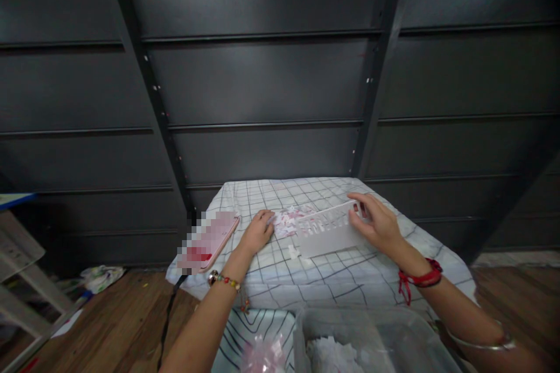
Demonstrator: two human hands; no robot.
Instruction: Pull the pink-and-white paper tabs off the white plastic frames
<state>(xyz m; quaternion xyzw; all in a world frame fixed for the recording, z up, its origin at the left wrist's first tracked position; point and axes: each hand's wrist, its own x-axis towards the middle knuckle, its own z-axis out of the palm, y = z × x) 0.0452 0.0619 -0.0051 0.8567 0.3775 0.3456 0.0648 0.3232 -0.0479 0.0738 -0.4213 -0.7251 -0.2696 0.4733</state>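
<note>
My right hand (377, 222) grips the right end of a pale grey board (331, 236), thumb and fingers around its edge. A row of slots or notches runs along the board's upper part, and it is tilted on the cloth. Left of it lies a loose pile of small white and pink pieces (289, 221), too small to make out singly. At the pile's left edge my left hand (257, 233) rests low, fingers slightly bent and apart, fingertips touching or very near the pieces. A few white scraps (294, 252) lie by the board's lower left corner.
A checked white cloth (262, 274) covers the low table. On its left lies a phone (214, 245), partly pixelated, with a black cable (168, 309). Nearest me are a clear plastic bin (371, 317) with white pieces and a striped tray (234, 332) holding a pinkish plastic bag (265, 355). A dark panel wall (266, 81) stands behind.
</note>
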